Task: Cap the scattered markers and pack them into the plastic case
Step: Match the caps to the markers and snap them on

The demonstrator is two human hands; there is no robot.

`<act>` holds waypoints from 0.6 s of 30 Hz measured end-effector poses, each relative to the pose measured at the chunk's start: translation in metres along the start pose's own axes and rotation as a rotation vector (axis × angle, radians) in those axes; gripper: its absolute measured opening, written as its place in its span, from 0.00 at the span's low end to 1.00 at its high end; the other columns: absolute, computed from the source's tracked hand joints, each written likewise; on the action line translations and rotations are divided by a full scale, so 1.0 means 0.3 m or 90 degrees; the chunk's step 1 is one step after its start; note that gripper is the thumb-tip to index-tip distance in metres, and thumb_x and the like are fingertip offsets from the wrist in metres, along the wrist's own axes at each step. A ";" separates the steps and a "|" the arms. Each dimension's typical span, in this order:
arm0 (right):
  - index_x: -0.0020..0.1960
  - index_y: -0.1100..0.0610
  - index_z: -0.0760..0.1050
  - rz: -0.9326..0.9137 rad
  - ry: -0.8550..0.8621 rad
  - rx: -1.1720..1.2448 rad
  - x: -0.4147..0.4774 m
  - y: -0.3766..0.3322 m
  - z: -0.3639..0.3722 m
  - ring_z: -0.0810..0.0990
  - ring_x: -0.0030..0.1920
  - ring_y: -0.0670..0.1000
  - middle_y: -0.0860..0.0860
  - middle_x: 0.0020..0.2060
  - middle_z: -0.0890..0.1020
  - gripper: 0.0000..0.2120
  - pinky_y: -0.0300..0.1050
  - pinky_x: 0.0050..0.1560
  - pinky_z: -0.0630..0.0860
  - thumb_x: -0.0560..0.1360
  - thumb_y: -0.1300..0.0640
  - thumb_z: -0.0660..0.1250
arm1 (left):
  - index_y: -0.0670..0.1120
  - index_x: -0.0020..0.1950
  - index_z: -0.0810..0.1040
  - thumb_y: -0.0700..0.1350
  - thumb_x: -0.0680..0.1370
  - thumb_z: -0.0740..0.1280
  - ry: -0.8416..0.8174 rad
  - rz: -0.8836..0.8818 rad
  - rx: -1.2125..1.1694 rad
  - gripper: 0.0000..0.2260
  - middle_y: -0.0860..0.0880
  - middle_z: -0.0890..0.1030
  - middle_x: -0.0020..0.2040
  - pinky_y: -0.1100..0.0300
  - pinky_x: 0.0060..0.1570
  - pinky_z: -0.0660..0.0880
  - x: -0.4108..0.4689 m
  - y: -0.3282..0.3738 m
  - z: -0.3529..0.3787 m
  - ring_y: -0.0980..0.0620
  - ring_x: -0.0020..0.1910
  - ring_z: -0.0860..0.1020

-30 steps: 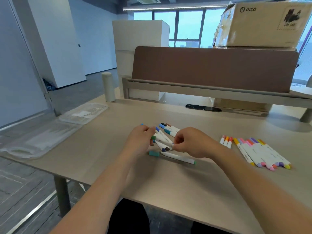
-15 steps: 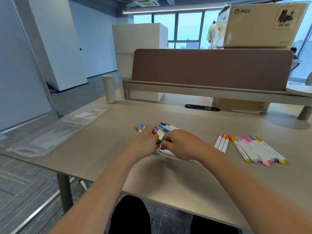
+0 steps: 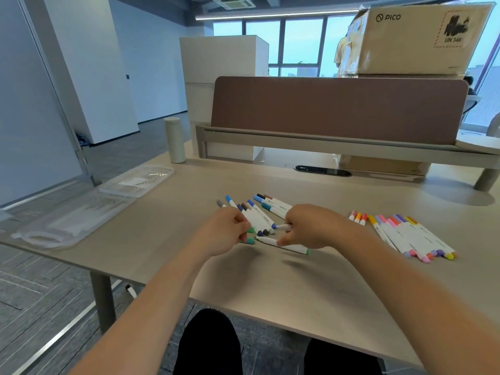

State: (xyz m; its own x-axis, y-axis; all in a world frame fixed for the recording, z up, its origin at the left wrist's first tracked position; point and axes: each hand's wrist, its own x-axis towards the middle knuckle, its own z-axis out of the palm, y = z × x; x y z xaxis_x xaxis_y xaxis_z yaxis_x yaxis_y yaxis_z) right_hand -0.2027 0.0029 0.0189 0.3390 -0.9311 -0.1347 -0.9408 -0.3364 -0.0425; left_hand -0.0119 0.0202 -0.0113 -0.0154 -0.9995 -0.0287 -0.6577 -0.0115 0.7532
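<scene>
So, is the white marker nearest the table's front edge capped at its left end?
Uncapped: the marker ends in a bare pointed tip on the left, and a loose teal cap lies just beside it.

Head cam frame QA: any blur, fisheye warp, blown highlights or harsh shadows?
Head view: fisheye warp leans the white pillar and the brown cardboard box outward. Head view: the tall windows blow out to pale cyan. Head view: the beige desk top is evenly lit, with only soft shadows under the left hand and right hand. The clear plastic case reads low-contrast.
</scene>
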 end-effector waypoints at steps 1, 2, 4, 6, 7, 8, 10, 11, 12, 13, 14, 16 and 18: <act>0.50 0.58 0.80 0.009 -0.010 0.007 0.002 0.011 -0.001 0.72 0.38 0.48 0.51 0.39 0.77 0.17 0.41 0.38 0.69 0.76 0.44 0.68 | 0.44 0.45 0.79 0.43 0.81 0.64 0.000 0.009 0.029 0.07 0.49 0.83 0.37 0.59 0.37 0.70 -0.006 -0.009 -0.005 0.55 0.31 0.73; 0.51 0.59 0.80 0.017 -0.012 0.021 0.003 0.020 -0.002 0.72 0.39 0.48 0.52 0.41 0.77 0.14 0.41 0.39 0.69 0.77 0.48 0.68 | 0.45 0.43 0.79 0.42 0.80 0.65 -0.003 0.013 0.048 0.07 0.50 0.83 0.37 0.60 0.38 0.71 -0.011 -0.018 -0.005 0.56 0.31 0.74; 0.53 0.59 0.81 0.026 -0.009 0.060 0.009 0.023 0.002 0.72 0.39 0.48 0.53 0.42 0.78 0.10 0.41 0.40 0.69 0.78 0.54 0.66 | 0.47 0.40 0.78 0.41 0.77 0.68 -0.018 0.012 0.068 0.06 0.50 0.82 0.36 0.60 0.38 0.72 -0.018 -0.031 0.004 0.55 0.32 0.74; 0.54 0.60 0.82 0.025 -0.010 0.094 0.011 0.019 0.006 0.72 0.40 0.49 0.55 0.43 0.79 0.10 0.41 0.40 0.69 0.79 0.56 0.65 | 0.47 0.41 0.79 0.41 0.76 0.70 -0.035 0.020 0.090 0.05 0.51 0.81 0.37 0.59 0.39 0.73 -0.024 -0.039 0.018 0.55 0.34 0.74; 0.53 0.60 0.82 0.020 -0.009 0.108 0.012 0.018 0.009 0.72 0.40 0.49 0.56 0.44 0.80 0.11 0.41 0.40 0.69 0.79 0.56 0.65 | 0.47 0.42 0.79 0.42 0.76 0.71 -0.037 0.030 0.108 0.04 0.51 0.80 0.38 0.60 0.39 0.72 -0.025 -0.044 0.024 0.55 0.35 0.74; 0.53 0.60 0.82 0.012 -0.009 0.121 0.010 0.016 0.011 0.72 0.40 0.49 0.56 0.43 0.80 0.11 0.41 0.40 0.68 0.79 0.55 0.65 | 0.48 0.43 0.80 0.43 0.76 0.71 -0.036 0.043 0.133 0.03 0.52 0.79 0.39 0.61 0.39 0.71 -0.028 -0.047 0.027 0.55 0.37 0.74; 0.53 0.58 0.81 -0.009 -0.012 0.147 0.002 0.014 0.010 0.72 0.40 0.48 0.53 0.42 0.79 0.12 0.40 0.40 0.68 0.81 0.51 0.64 | 0.49 0.44 0.80 0.45 0.76 0.71 -0.025 0.065 0.176 0.02 0.54 0.77 0.40 0.63 0.37 0.68 -0.032 -0.055 0.029 0.55 0.40 0.74; 0.51 0.55 0.79 -0.019 -0.014 0.162 -0.002 0.014 0.010 0.72 0.39 0.47 0.51 0.40 0.79 0.11 0.40 0.40 0.68 0.81 0.49 0.63 | 0.50 0.44 0.80 0.45 0.76 0.71 -0.021 0.071 0.183 0.02 0.55 0.77 0.39 0.63 0.37 0.67 -0.031 -0.059 0.028 0.55 0.41 0.74; 0.49 0.53 0.78 -0.028 -0.015 0.174 -0.004 0.015 0.009 0.73 0.38 0.47 0.49 0.38 0.79 0.10 0.40 0.40 0.69 0.81 0.48 0.63 | 0.50 0.44 0.80 0.45 0.76 0.72 -0.021 0.073 0.186 0.02 0.55 0.76 0.39 0.62 0.37 0.67 -0.028 -0.063 0.028 0.54 0.41 0.74; 0.47 0.51 0.76 -0.033 -0.015 0.180 -0.006 0.016 0.009 0.73 0.38 0.47 0.49 0.37 0.78 0.10 0.41 0.40 0.69 0.81 0.47 0.62 | 0.50 0.44 0.80 0.45 0.75 0.72 -0.022 0.073 0.186 0.02 0.55 0.76 0.39 0.62 0.38 0.68 -0.027 -0.064 0.027 0.54 0.41 0.74; 0.44 0.51 0.76 -0.033 -0.016 0.181 -0.006 0.017 0.010 0.72 0.37 0.46 0.49 0.36 0.78 0.11 0.41 0.41 0.69 0.81 0.47 0.62 | 0.50 0.44 0.80 0.45 0.76 0.72 -0.020 0.069 0.181 0.02 0.54 0.77 0.40 0.62 0.39 0.69 -0.026 -0.061 0.027 0.54 0.40 0.73; 0.43 0.52 0.76 -0.026 -0.019 0.185 -0.002 0.022 0.014 0.72 0.38 0.47 0.49 0.36 0.78 0.12 0.41 0.41 0.69 0.81 0.47 0.63 | 0.49 0.47 0.79 0.45 0.78 0.70 0.012 0.055 0.164 0.01 0.51 0.78 0.43 0.62 0.40 0.69 -0.021 -0.057 0.025 0.54 0.41 0.73; 0.45 0.54 0.79 -0.014 -0.021 0.197 0.003 0.026 0.016 0.73 0.38 0.47 0.50 0.37 0.78 0.12 0.40 0.40 0.69 0.81 0.48 0.63 | 0.48 0.51 0.78 0.44 0.80 0.66 0.068 0.046 0.162 0.02 0.51 0.77 0.47 0.63 0.41 0.68 -0.008 -0.054 0.022 0.54 0.44 0.73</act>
State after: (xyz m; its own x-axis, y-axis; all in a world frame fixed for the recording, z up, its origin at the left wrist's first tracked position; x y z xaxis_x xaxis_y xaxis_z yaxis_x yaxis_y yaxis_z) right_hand -0.2098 0.0002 0.0136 0.3633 -0.9173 -0.1628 -0.8922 -0.2923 -0.3443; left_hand -0.0063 0.0231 -0.0277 0.0011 -0.9952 0.0980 -0.8257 0.0543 0.5615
